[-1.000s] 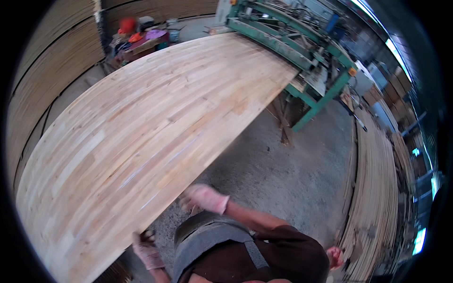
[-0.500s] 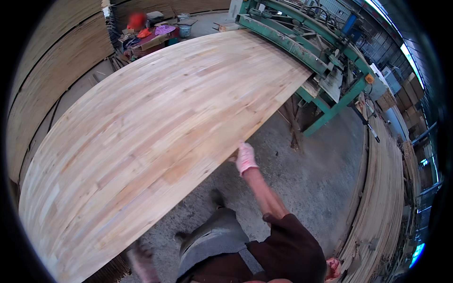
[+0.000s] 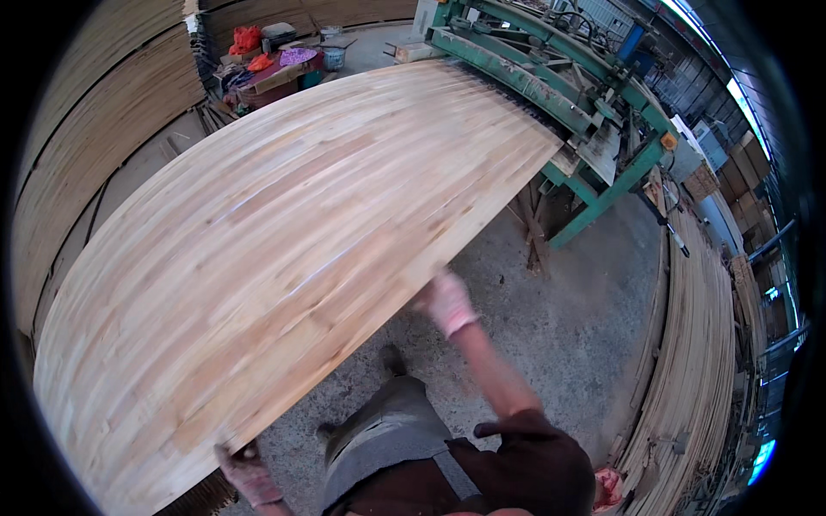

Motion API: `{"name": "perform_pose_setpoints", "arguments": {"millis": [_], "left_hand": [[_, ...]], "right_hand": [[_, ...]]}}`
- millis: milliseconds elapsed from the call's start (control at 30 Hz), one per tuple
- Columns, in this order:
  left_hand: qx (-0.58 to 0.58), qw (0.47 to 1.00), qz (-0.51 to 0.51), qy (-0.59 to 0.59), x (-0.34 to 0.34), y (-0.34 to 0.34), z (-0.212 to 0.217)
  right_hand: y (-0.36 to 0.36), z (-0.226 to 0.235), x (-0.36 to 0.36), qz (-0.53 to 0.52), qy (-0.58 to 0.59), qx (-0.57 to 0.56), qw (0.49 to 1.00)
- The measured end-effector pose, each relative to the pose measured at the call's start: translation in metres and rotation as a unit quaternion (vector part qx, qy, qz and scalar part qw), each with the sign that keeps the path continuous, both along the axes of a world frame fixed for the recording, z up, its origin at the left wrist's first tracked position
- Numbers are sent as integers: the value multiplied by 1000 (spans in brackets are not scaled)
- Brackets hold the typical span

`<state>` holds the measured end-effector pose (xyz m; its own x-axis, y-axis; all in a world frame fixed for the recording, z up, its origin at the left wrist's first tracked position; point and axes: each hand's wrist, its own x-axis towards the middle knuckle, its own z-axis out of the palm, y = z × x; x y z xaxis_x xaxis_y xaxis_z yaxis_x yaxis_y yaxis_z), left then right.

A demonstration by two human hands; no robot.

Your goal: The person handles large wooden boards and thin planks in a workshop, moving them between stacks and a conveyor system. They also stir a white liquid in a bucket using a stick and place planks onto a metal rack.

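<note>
A large pale finger-jointed wood panel (image 3: pixel 284 224) fills the middle of the view, its far end lying on a green machine (image 3: pixel 551 77). My right hand (image 3: pixel 446 301), in a pink glove, grips the panel's near long edge with the arm stretched forward. My left hand (image 3: pixel 245 469), gloved too, holds the same edge close to the panel's near corner at the lower left. My legs and dark apron show below, standing on the concrete floor.
Stacks of wood panels (image 3: pixel 688 370) curve along the right side and more panels (image 3: pixel 95 129) along the left. Wooden trestle legs (image 3: pixel 532 232) stand under the panel by the green frame. Red and pink cloths and a bucket (image 3: pixel 284 56) lie at the far end.
My right hand has reached up and forward along the panel's edge, from near my body to arm's length. The panel now looks larger and nearer. My left hand stays at the near corner.
</note>
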<state>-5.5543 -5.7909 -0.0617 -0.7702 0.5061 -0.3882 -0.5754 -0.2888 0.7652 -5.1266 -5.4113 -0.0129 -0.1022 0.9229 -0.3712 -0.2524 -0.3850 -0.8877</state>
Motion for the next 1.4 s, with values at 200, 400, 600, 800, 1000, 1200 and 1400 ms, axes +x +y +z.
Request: {"name": "perform_pose_setpoints", "arguments": {"millis": [200,400,600,800,1000,1200,1400], "left_hand": [[-141,960,228,78,-95,-92,-22],[-41,990,-127,42,65,21,27],[135,936,-325,-27,143,112,1],[22,974,-222,-26,102,35,45],[8,975,-199,-98,117,-43,79],[52,984,-135,-103,165,-46,-8],[62,994,-63,-68,148,-31,75]], "right_hand": [[113,-71,89,-121,128,11,984],[-4,-35,1,-117,41,-39,992],[-109,8,-82,15,44,-68,997],[-159,9,-100,285,64,8,956],[-151,83,88,-31,72,151,985],[-40,-78,312,-32,-98,204,974],[-86,4,264,-117,-10,77,990]]}}
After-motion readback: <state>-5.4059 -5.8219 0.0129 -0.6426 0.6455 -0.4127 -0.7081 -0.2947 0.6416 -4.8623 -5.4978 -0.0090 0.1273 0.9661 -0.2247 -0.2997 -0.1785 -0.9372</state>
